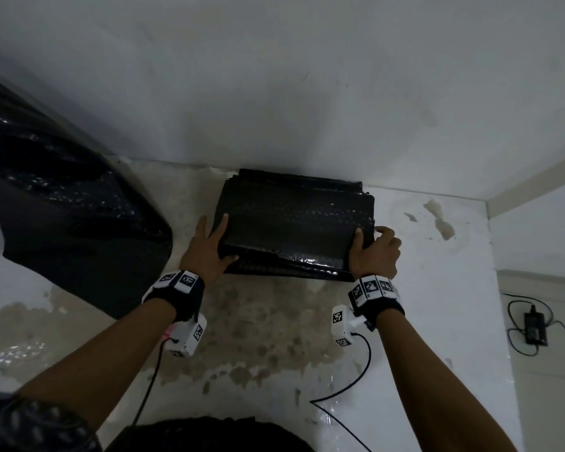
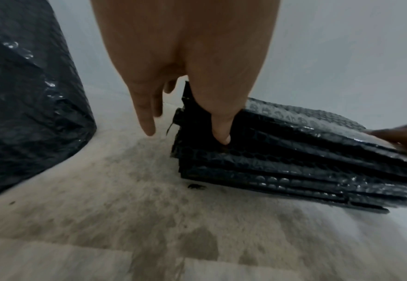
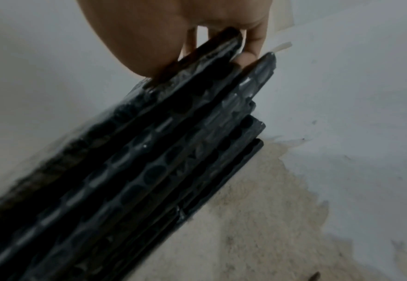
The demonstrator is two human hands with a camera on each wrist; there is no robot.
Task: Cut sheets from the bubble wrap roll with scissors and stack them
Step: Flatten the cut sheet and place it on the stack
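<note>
Both hands are on the stack right now. The left hand [image 1: 209,247] lies against its left edge with the fingers fairly straight and spread, thumb along the near side, more steadying and squaring than gripping. The right hand [image 1: 374,252] has its fingers curled round the right edge, thumb on top, pinching the top sheets [image 3: 209,62], which the right wrist view shows lifted a little off the ones below. My guess is a fresh sheet is being lined up on the pile, hence one hand per side.

The stack of black bubble wrap sheets [image 1: 294,223] sits on the worn white floor [image 1: 274,337], pushed back against the wall [image 1: 274,76], which probably helps keep the far edges even. The bubble wrap roll [image 1: 56,197] stands just to the left, apart from the pile. No scissors in view. A cable and adapter [image 1: 535,327] lie off to the right.
</note>
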